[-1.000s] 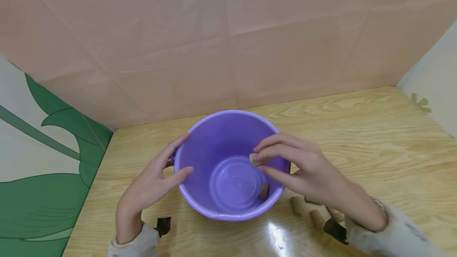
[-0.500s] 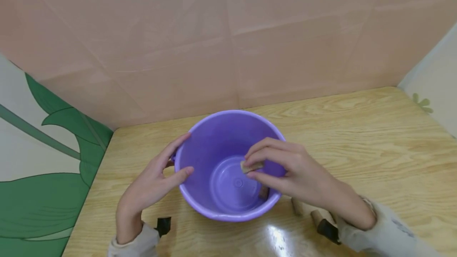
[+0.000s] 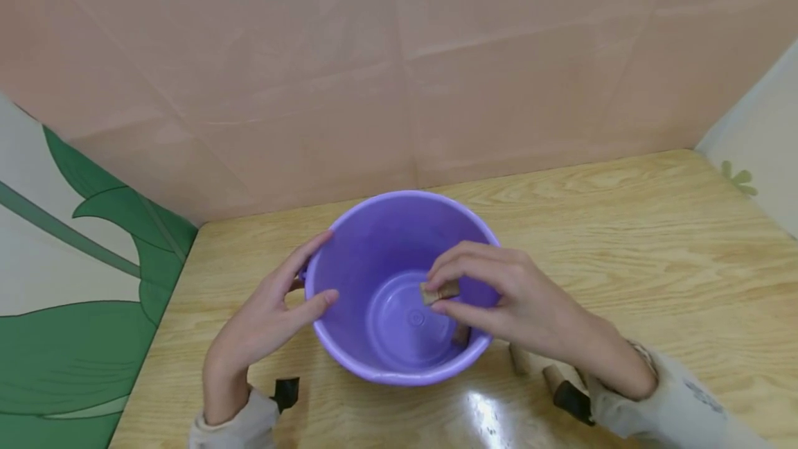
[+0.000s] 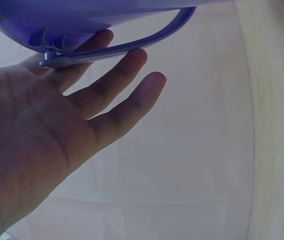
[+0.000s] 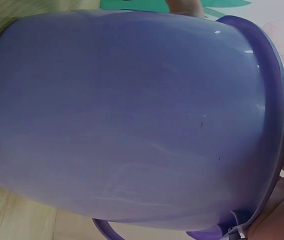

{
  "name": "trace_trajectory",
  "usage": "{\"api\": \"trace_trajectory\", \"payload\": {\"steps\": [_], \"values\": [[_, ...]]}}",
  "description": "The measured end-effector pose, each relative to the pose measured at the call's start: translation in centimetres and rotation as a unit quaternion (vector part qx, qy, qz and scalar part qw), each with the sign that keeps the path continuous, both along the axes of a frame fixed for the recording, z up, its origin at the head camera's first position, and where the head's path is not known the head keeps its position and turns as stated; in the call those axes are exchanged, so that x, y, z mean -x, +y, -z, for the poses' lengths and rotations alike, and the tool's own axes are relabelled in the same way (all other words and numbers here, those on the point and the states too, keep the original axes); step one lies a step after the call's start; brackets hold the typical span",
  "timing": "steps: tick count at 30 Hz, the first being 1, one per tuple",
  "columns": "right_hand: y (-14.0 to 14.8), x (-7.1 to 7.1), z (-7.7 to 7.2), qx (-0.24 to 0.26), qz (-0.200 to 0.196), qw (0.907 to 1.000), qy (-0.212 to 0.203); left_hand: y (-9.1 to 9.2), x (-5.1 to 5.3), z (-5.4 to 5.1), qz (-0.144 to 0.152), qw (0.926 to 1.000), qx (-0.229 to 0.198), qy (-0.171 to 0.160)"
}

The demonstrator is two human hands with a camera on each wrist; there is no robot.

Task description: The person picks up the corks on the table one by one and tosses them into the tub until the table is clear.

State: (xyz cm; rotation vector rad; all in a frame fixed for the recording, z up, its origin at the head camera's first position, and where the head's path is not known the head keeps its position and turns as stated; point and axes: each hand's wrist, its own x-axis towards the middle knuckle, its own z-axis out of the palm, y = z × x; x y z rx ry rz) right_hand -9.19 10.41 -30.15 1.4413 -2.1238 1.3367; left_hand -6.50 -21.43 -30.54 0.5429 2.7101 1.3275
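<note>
A purple bucket (image 3: 405, 374) stands on the table, its mouth tilted toward the head camera. My left hand (image 3: 264, 335) holds its left rim, thumb inside and fingers outside; in the left wrist view, the fingers lie beside the bucket's handle (image 4: 156, 39). Over the bucket's right side, my right hand (image 3: 508, 289) pinches a small wooden block (image 3: 441, 292), brown with a pale end, between thumb and fingers. Another brown block (image 3: 461, 335) lies at the bottom, partly hidden. In the right wrist view, the bucket's outer wall (image 5: 132, 115) hides most of the right hand.
A few more brown blocks (image 3: 519, 359) lie on the wooden table (image 3: 642, 241) right of the bucket, partly covered by the right forearm. A pinkish sheet (image 3: 399, 89) rises behind the table. A wall with green leaf pictures (image 3: 68, 352) borders the left.
My right hand has moved left and slightly down, carrying the wooden block further over the bucket. It has held still for the last half second. My left hand has stayed on the rim.
</note>
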Motion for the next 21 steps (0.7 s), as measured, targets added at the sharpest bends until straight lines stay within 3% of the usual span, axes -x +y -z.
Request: {"api": "trace_trajectory", "payload": {"steps": [21], "values": [[-0.11,0.01,0.14,0.002,0.009,1.0000,-0.001,-0.14,0.08,-0.08,0.002,1.0000,-0.002,-0.002]]}}
